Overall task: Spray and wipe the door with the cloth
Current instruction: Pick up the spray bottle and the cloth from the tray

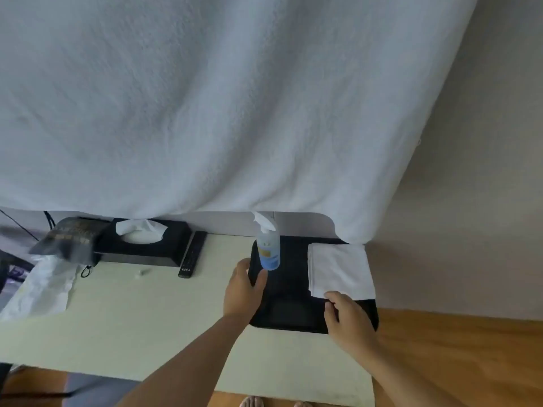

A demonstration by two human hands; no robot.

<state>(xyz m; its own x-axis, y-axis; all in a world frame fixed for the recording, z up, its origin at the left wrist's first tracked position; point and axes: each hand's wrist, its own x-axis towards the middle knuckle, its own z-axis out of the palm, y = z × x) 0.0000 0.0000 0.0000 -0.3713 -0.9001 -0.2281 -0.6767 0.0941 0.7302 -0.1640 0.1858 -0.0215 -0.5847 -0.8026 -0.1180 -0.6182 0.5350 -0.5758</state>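
A black tray [293, 312] is set at the right end of a pale table [132, 318]. On its far left corner a spray bottle [268, 248] is stood upright, with a white trigger head, pale blue liquid and a yellow patch on its label; the print there is too blurred to be read. A folded white cloth [339, 270] is laid on the tray's right side, well apart from the bottle. The left hand [244, 292] is held open just near of the bottle, fingers relaxed, nothing gripped. The right hand [348, 315] is placed at the cloth's near edge, its fingers curled and pinching that edge. Farther left, a black tissue box [144, 242] and a remote control [192, 254] are seen; the remote's small white marking cannot be made out. A large white towel [220, 98] is hung across the far side.
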